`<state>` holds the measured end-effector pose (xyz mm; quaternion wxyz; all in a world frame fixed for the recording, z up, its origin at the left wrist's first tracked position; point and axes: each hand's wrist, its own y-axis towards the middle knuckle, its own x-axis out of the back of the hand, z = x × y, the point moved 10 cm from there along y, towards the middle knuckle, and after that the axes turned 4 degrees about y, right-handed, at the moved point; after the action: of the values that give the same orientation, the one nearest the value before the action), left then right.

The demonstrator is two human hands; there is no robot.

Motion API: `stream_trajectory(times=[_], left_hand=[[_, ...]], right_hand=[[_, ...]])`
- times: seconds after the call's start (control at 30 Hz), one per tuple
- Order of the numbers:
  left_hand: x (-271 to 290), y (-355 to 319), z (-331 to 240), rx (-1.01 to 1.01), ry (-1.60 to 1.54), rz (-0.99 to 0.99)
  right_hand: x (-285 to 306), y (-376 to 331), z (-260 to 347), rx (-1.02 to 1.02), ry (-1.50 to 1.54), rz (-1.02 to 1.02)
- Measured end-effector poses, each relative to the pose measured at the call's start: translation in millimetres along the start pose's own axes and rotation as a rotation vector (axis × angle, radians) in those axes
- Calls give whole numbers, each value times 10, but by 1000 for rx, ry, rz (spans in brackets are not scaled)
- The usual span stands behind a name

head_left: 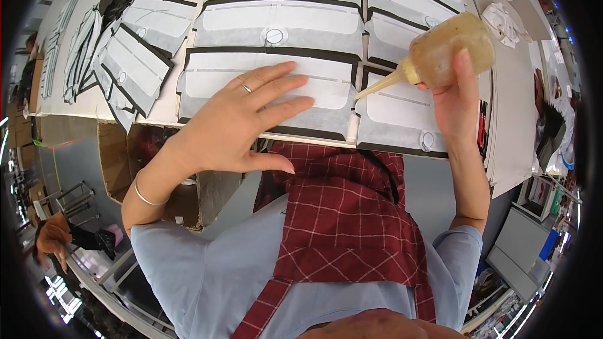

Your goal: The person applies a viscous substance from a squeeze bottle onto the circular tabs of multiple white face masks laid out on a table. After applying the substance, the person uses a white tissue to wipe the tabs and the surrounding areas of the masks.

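Observation:
My left hand (pixel 245 113) lies with its fingers spread over a white and grey panel with black edges (pixel 213 81), at the table's near edge. In my right hand (pixel 455 103) is a yellowish squeeze bottle (pixel 461 47), tilted so its long thin nozzle (pixel 380 86) points down and left. The nozzle tip is by the right end of that panel, near the gap beside a neighbouring panel (pixel 396 110); whether it touches cannot be made out. Behind my left hand lies another such panel (pixel 308 22) with a small round mark.
More panels lie in rows toward the far side. Loose panels (pixel 135 66) overlap at the left, beside stacks (pixel 81 50) of them. A crumpled white cloth (pixel 500 24) sits at the right. Below the table's left edge stands an open cardboard box (pixel 119 163).

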<state>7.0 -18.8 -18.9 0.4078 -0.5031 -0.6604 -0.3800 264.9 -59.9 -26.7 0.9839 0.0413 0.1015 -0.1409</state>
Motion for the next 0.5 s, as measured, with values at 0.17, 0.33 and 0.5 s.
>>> stream_trajectory(times=[0.17, 0.33, 0.5], left_hand=[[-92, 87, -240, -72, -77, -45], [-167, 109, -260, -60, -95, -30], [-163, 103, -283, -57, -103, -26]], right_hand=[[-71, 2, 55, 47, -43, -59], [-11, -84, 53, 93, -140, -75], [21, -243, 6, 64, -287, -41]])
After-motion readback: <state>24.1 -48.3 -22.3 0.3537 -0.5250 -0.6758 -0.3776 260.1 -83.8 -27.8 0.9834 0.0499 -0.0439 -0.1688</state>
